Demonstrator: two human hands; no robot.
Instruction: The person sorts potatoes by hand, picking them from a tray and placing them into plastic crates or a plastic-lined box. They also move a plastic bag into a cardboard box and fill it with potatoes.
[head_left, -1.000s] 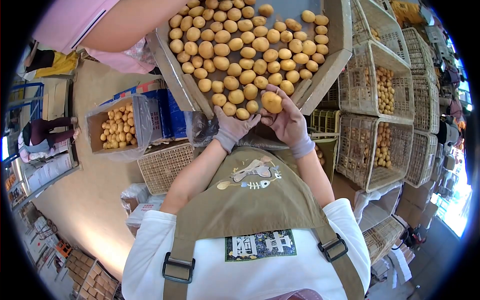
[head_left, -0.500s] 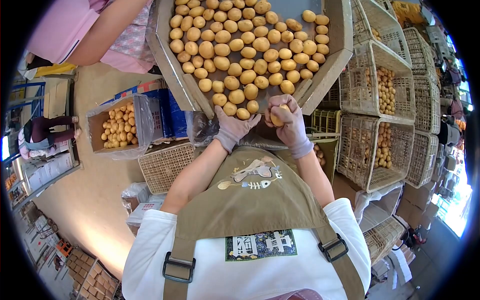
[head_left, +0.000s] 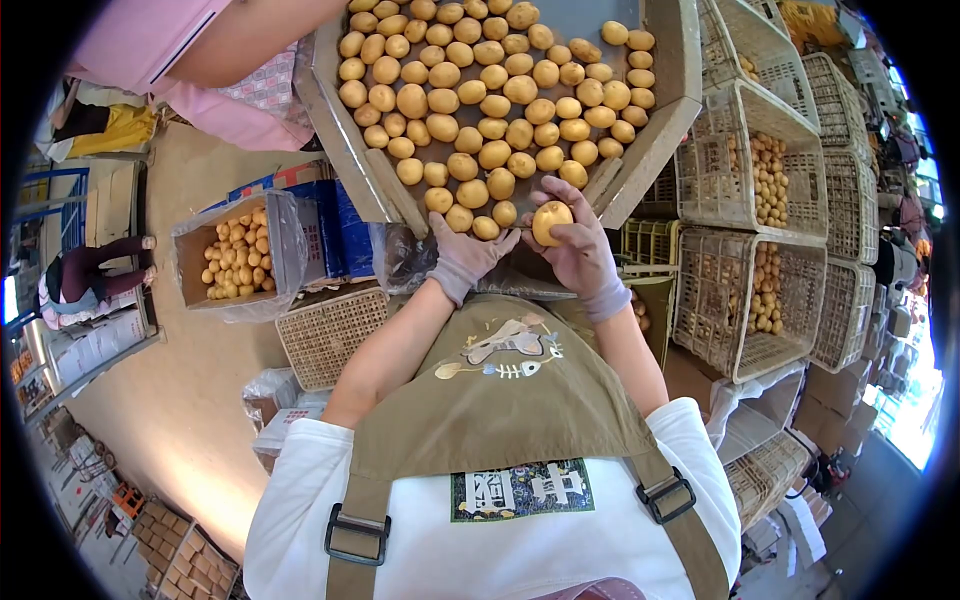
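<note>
Big wooden sorting tray point(head_left: 668, 120) ahead, packed with yellow potatoes point(head_left: 480, 100). Stacked lattice baskets point(head_left: 800, 300) at right, some part-filled with potatoes. Co-worker in pink top point(head_left: 140, 40) at tray's far left corner. Lined cardboard box point(head_left: 188, 240) of potatoes on floor, left. Right hand point(head_left: 585, 255), gloved, at tray's near corner, fingers clamped round single potato point(head_left: 551, 221), held just off tray's near edge. Left hand point(head_left: 465, 255), gloved, just beside it, fingers spread, gripping nothing, tips near front row.

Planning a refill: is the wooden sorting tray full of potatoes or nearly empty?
Nearly full: small yellow potatoes cover most of the wooden sorting tray, leaving one bare grey patch at its far side.
</note>
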